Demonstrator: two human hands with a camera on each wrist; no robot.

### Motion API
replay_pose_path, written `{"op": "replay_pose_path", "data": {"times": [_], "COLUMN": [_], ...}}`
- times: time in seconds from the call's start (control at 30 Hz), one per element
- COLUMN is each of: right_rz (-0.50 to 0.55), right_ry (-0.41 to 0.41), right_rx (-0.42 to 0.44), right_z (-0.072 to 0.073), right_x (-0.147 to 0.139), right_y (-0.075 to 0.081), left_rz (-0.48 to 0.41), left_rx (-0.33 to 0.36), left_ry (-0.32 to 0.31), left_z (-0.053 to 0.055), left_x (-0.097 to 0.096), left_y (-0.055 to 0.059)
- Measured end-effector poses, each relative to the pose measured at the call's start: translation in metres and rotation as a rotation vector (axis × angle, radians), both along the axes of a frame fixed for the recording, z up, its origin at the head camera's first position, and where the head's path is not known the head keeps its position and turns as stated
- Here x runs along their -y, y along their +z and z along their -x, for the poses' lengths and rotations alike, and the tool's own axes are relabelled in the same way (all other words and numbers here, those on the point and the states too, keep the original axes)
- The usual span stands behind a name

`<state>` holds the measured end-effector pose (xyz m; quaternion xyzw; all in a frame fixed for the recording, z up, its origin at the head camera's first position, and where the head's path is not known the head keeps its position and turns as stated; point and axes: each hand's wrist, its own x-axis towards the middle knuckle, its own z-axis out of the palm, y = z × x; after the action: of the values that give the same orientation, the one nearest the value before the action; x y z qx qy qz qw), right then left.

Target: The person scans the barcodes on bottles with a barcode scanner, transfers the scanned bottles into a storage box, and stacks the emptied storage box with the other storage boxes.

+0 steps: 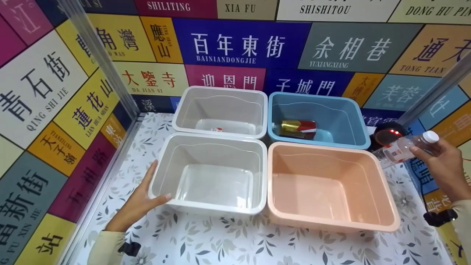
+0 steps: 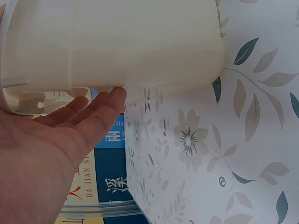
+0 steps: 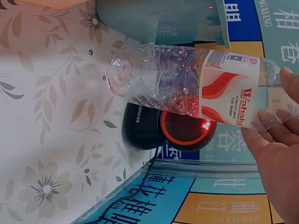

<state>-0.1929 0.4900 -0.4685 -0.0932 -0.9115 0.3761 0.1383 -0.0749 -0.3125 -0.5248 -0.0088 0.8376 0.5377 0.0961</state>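
My right hand [image 1: 447, 165] grips a clear plastic water bottle [image 1: 395, 151] by its upper part, near the white cap. The bottle is tilted, its base toward the peach bin [image 1: 309, 198]. In the right wrist view, its red-and-white Wahaha label [image 3: 229, 88] shows, and droplets cling to its wall. Right by the bottle stands a black scanner [image 3: 187, 130] with a glowing red ring. My left hand [image 1: 141, 200] rests against the left side of the front white bin [image 1: 217, 211], thumb at the rim and fingers extended along the outside wall.
Behind the white bin stands a greyish bin [image 1: 220, 96] with a partly hidden clear item inside. A blue bin [image 1: 342, 110] holds a red-and-gold packaged item [image 1: 298, 128]. Sign-printed panels [image 1: 239, 44] enclose the flower-patterned table [image 1: 220, 243]. A cable [image 3: 149, 172] runs from the scanner.
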Motion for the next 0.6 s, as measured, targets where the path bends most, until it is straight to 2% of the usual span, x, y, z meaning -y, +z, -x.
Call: {"op": "replay_pose_path", "data": {"times": [0.23,0.6], "right_rz": [-0.012,-0.049], "right_ry": [0.009,0.047], "right_rx": [0.022,-0.01], "right_z": [0.0019,0.0042], "right_x": [0.0012,0.0025], "right_y": [-0.0008,-0.0049], "left_rz": [-0.006,-0.001], "left_rx": [-0.003,-0.003], "left_ry": [-0.007,-0.006], "left_z": [-0.0004,-0.0001], "left_x": [0.0006,0.0004], "left_y": [-0.0004,-0.0005]}}
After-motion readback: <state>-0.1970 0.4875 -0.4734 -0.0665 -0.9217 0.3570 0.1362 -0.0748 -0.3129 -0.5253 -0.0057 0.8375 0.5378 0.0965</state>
